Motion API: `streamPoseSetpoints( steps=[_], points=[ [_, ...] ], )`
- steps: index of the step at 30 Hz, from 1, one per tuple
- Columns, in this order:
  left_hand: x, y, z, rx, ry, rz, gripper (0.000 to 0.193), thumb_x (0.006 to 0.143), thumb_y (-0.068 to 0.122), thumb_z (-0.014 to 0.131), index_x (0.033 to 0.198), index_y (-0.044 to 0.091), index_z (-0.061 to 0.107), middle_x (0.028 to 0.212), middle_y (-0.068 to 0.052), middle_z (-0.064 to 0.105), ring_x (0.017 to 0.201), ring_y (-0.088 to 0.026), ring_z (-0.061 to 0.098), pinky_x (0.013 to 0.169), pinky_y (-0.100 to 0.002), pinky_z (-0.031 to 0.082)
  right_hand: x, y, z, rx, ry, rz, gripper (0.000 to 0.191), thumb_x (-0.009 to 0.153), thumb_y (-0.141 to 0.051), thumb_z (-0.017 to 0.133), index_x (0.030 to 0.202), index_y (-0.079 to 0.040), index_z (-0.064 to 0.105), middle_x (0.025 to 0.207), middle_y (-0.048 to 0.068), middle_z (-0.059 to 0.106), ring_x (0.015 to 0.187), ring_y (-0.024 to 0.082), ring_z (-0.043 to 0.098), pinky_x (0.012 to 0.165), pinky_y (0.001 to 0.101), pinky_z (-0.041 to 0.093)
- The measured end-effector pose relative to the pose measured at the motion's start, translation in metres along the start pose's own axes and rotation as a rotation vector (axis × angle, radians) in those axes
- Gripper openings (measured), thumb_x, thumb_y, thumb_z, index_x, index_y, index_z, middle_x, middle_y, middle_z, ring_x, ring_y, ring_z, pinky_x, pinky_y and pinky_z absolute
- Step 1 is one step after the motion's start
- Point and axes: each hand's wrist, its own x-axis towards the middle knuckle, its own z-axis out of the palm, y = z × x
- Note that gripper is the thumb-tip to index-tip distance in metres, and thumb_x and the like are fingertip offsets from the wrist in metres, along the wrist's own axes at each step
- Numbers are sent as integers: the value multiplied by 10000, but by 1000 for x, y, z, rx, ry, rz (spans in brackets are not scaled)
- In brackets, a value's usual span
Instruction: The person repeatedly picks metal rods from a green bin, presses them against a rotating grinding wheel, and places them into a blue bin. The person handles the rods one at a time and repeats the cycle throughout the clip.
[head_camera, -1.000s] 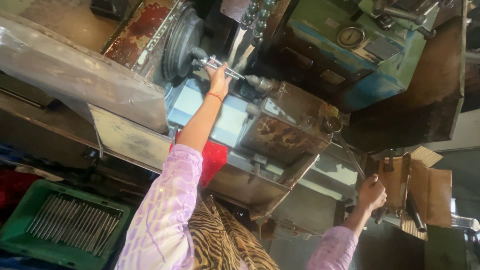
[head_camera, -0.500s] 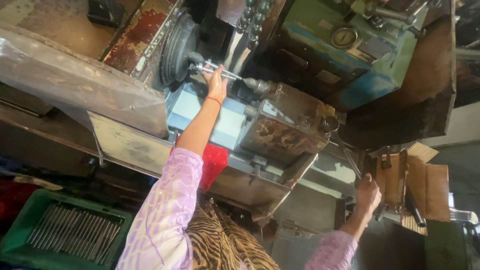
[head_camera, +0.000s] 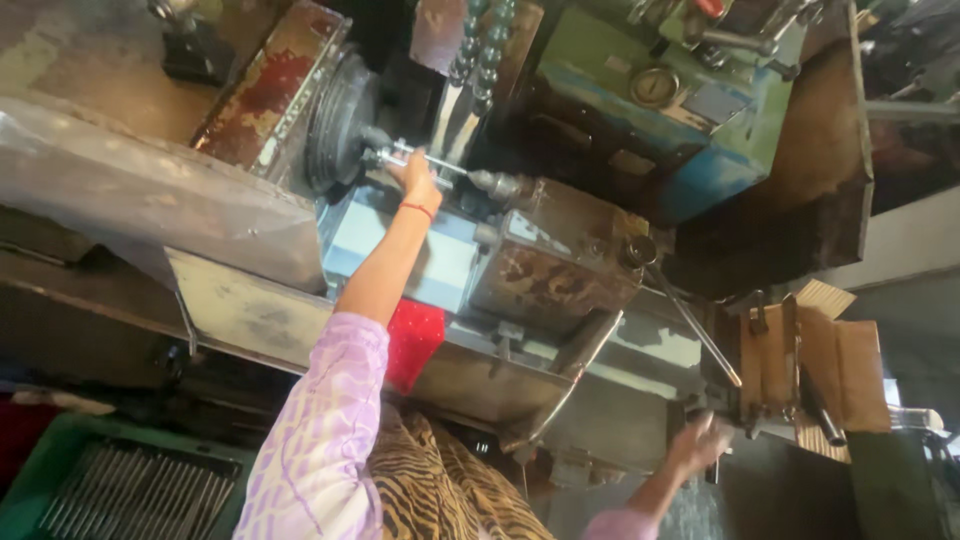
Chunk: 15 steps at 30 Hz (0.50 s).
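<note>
My left hand (head_camera: 415, 181) reaches up to a lathe and grips a thin metal rod (head_camera: 436, 160). The rod sticks out of the round dark chuck (head_camera: 340, 125) toward a drill-like tip (head_camera: 497, 183) on the rusty tool block (head_camera: 560, 265). My right hand (head_camera: 700, 442) is low at the right, blurred, just below the foot of a long thin lever (head_camera: 690, 320) and beside a dark handle. Whether it holds anything cannot be told. Both sleeves are pale purple.
A green crate (head_camera: 40, 470) of several metal rods sits at the bottom left. A red cloth (head_camera: 415, 340) hangs at the machine's tray edge. A bent metal guard sheet (head_camera: 130, 200) is at left, a green-blue machine housing (head_camera: 690, 120) above, and cardboard pieces (head_camera: 820, 360) at right.
My right hand has dropped lower along the lever and is now blurred. My left hand stays on the rod at the chuck. The camera has shifted slightly.
</note>
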Motion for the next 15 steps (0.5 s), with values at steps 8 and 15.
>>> streamPoseSetpoints(
  steps=[8, 15],
  points=[
    [-109, 52, -24, -83, -618, 158, 218, 1030, 187, 723, 1015, 136, 512, 763, 61, 479, 577, -45, 408, 490, -246, 285, -226, 30, -13, 342, -315, 930, 361, 1029, -277, 608, 1283, -21, 614, 1085, 174, 658, 886, 305, 605, 790, 436, 476],
    [-175, 111, -183, 531, -720, 340, 211, 1046, 196, 740, 922, 66, 628, 791, 86, 533, 713, -40, 427, 601, -270, 348, -257, 15, -25, 347, -398, 924, 345, 1052, -285, 591, 1293, -38, 609, 1013, 141, 660, 746, 249, 564, 643, 377, 436]
  ],
)
